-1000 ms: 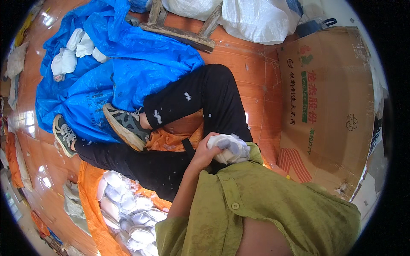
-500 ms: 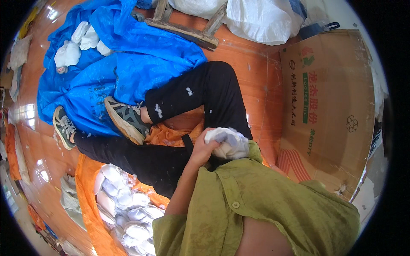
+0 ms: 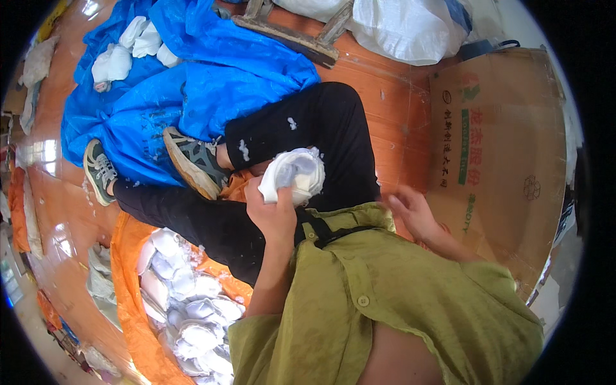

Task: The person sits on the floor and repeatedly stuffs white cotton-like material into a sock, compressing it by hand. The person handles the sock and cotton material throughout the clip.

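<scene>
My left hand (image 3: 273,208) grips a rounded white cup-shaped pad (image 3: 301,176) with a greyish hollow and fluffy edges, held over my lap with the thumb on top. Whether it is one pad or several nested together, I cannot tell. To the right of my waist, my right hand (image 3: 414,215) is in the air with fingers loosely apart and nothing in them. An orange sack (image 3: 131,289) lies spread at my left, filled with many similar white and grey pads (image 3: 199,333).
A blue plastic sheet (image 3: 250,83) lies beyond my feet, with white bundles (image 3: 112,64) on it. A large cardboard box (image 3: 494,141) stands at the right. At the back are a wooden stool (image 3: 289,42) and white sacks (image 3: 410,29). My outstretched legs (image 3: 308,128) cross the middle.
My left hand has moved left and forward with the pad, turning its hollow into view. My right hand, hidden before, now shows at the right, apart from the pad.
</scene>
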{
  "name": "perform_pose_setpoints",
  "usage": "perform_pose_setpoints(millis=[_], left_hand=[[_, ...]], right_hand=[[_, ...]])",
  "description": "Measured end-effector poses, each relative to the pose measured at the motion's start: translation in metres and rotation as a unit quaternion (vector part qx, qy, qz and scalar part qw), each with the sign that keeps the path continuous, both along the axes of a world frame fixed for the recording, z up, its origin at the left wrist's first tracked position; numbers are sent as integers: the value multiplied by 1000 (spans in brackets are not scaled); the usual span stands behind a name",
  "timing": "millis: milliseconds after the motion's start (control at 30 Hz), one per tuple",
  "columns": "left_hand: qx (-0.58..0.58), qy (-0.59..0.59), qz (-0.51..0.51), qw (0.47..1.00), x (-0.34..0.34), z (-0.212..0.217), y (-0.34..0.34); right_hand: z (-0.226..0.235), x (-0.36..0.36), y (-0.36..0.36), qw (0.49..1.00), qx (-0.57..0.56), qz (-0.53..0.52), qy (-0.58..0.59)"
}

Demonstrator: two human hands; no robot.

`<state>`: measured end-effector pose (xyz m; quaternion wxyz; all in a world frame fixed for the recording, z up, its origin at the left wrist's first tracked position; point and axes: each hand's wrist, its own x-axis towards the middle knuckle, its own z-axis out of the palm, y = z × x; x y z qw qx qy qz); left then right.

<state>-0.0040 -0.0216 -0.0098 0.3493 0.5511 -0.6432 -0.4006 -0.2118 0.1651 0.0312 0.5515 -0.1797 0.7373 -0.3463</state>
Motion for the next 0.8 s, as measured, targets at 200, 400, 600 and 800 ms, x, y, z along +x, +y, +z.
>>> perform_pose_setpoints(millis=[200,400,600,800], left_hand=[[26,50,-41,998,-13,22,14],[236,217,-6,947,-2,28,10],[370,334,-79,863,6,31,10],[440,440,-93,777,9,19,17]], right_hand=[[-11,33,-103,965,-257,59,-10],[-36,73,-119,952,-282,-37,-110],[-41,82,-115,949,-284,-100,-99],[-25,88,-116,939,-304,-127,-102]])
